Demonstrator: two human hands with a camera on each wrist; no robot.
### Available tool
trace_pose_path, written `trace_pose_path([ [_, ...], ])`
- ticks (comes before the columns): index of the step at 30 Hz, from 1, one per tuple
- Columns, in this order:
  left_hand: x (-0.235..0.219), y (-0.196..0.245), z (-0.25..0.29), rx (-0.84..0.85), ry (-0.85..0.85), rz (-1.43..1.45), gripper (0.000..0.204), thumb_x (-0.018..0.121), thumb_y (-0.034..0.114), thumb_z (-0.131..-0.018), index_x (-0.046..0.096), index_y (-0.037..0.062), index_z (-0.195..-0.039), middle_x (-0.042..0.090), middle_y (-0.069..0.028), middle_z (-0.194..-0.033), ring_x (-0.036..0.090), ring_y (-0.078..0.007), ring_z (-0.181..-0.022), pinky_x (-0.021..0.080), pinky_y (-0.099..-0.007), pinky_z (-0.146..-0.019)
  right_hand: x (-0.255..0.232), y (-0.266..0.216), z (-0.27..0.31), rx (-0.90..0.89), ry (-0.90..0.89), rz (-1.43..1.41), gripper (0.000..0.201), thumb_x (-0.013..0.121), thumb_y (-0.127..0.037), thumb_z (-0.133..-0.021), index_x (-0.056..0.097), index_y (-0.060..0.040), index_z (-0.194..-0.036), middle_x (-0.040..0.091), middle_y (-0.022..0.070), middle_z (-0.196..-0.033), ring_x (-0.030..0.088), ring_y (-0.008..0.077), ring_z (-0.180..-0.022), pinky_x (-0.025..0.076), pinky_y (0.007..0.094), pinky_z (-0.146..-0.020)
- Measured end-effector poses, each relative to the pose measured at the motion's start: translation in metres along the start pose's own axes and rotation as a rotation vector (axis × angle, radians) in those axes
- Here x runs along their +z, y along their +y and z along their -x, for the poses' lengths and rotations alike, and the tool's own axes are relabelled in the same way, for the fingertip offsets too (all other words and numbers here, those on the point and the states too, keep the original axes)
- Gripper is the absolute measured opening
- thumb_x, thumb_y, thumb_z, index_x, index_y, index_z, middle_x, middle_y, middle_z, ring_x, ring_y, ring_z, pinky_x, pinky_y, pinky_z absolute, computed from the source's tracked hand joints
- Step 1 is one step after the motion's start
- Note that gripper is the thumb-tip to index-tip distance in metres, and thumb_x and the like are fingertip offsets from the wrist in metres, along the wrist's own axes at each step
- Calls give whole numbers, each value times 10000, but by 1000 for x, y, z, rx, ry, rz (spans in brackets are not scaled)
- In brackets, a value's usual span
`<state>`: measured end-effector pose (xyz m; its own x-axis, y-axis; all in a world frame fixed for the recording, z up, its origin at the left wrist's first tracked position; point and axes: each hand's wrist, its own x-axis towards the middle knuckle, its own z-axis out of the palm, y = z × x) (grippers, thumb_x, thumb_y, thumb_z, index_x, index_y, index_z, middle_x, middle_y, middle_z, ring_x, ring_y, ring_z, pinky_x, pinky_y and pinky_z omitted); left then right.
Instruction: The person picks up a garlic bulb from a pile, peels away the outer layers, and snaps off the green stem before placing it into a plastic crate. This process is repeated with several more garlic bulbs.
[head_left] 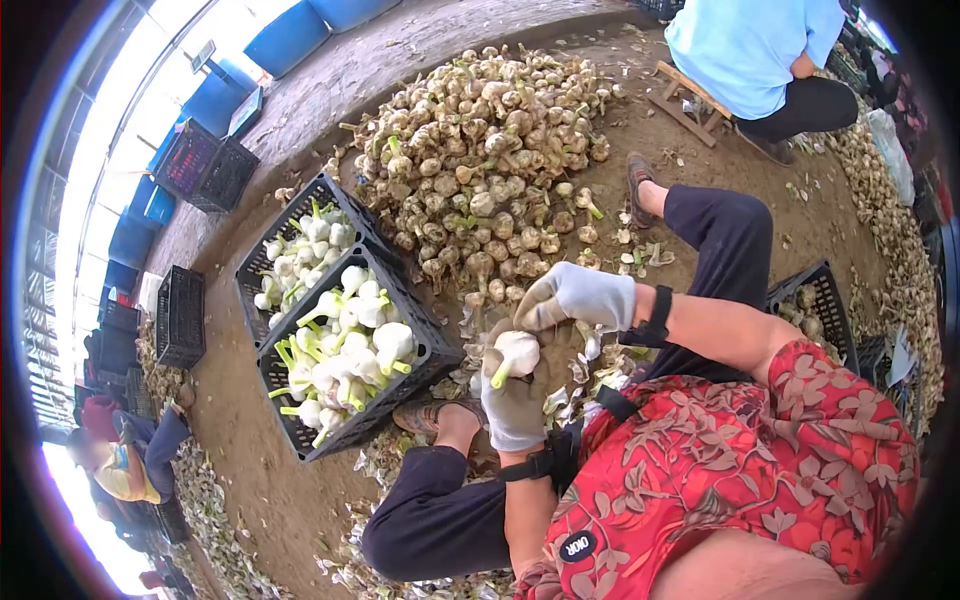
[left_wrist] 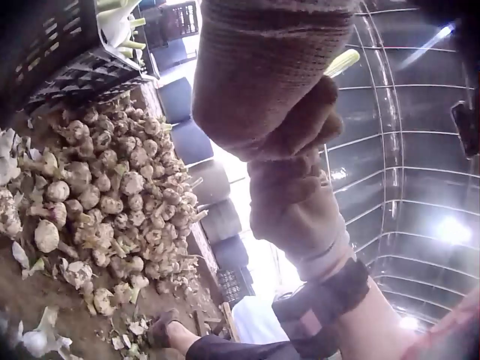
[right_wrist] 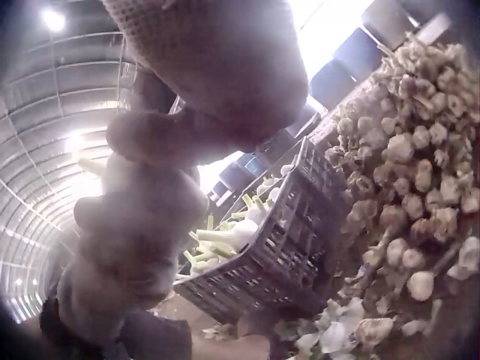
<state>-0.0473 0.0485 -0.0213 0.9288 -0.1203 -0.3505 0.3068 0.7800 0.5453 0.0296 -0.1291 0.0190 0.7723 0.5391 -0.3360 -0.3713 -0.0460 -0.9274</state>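
In the head view, a white garlic bulb [head_left: 518, 350] with a short green stem lies in the gloved left hand [head_left: 515, 405], whose fingers curl round it. The gloved right hand [head_left: 582, 298] bends its fingers and thumb onto the bulb's upper side, pinching it. In the left wrist view the left hand [left_wrist: 270, 82] is close to the camera and the right hand [left_wrist: 296, 217] meets it; the stem [left_wrist: 343, 63] pokes out. From the right wrist, the right hand [right_wrist: 217, 67] covers the bulb, beside the left hand [right_wrist: 139, 225].
Two black crates of cleaned garlic [head_left: 345, 350] stand beside the legs. A large heap of unpeeled bulbs [head_left: 490, 150] lies beyond the hands, with loose skins on the ground. A person in a blue shirt [head_left: 750, 50] sits on a wooden stool. Another crate [head_left: 820, 300] is at the right.
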Motion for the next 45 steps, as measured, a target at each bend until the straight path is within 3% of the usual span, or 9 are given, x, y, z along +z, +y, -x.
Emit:
trace_pose_path([
  [4,5,-3,-3,-35,-11,141,396,549,388,-957,557,24,-1112,623,-73,-931,601,-141,-728,494,-233,-576,25,-3,14,-486,295,822,175,667,-77,-764,704,-42,-931,681,132,-868,672,266,-805,526,337,-716],
  [7,-14,-6,-5,-74,-148,60,406,612,355,-914,546,20,-1133,629,-82,-945,614,-143,-736,505,-232,-583,30,-7,16,-514,356,951,140,640,-59,-743,676,-50,-879,655,131,-840,649,322,-791,519,382,-698],
  [12,22,-5,15,-140,-225,-260,541,745,320,-755,536,13,-1148,649,-99,-969,652,-157,-760,555,-262,-687,-2,1,-18,-424,496,987,135,601,-67,-779,649,-38,-901,652,154,-881,642,336,-839,512,388,-715],
  [18,13,-6,8,-42,-69,-129,460,615,413,-913,559,18,-1142,626,-52,-967,598,-117,-776,488,-211,-637,-11,-13,14,-360,54,688,341,618,-45,-765,677,-46,-1101,667,154,-969,654,296,-919,514,352,-808],
  [22,16,-10,2,205,-55,-377,376,572,392,-952,585,42,-1088,603,-14,-916,568,-60,-766,427,-157,-579,20,-8,34,-450,281,923,241,681,-164,-752,703,-65,-971,661,120,-918,653,306,-864,517,377,-750],
  [33,13,-1,5,-2,-161,-237,521,742,411,-817,583,2,-1097,635,-40,-904,606,-89,-693,465,-194,-537,16,10,21,-495,442,1013,168,646,-186,-796,624,-54,-897,609,140,-851,625,350,-810,500,426,-693],
  [38,15,-12,10,-193,-316,-357,561,802,269,-734,574,-60,-1128,666,-99,-978,653,-156,-815,528,-246,-698,0,16,2,-494,500,1053,132,619,-106,-776,589,-36,-884,604,140,-847,618,353,-800,495,418,-692],
  [43,12,-5,8,-106,-262,-319,622,683,521,-835,568,4,-1161,663,-80,-898,617,-134,-680,488,-238,-545,-18,2,4,-262,262,964,445,571,0,-757,600,-88,-1192,567,155,-1174,603,352,-1013,505,385,-835],
  [45,10,-4,9,-81,-204,-301,610,666,524,-847,570,4,-1152,657,-76,-874,609,-137,-656,474,-238,-527,-17,4,15,-494,212,816,340,616,-7,-749,655,-65,-1081,607,132,-1104,610,320,-996,509,366,-830],
])
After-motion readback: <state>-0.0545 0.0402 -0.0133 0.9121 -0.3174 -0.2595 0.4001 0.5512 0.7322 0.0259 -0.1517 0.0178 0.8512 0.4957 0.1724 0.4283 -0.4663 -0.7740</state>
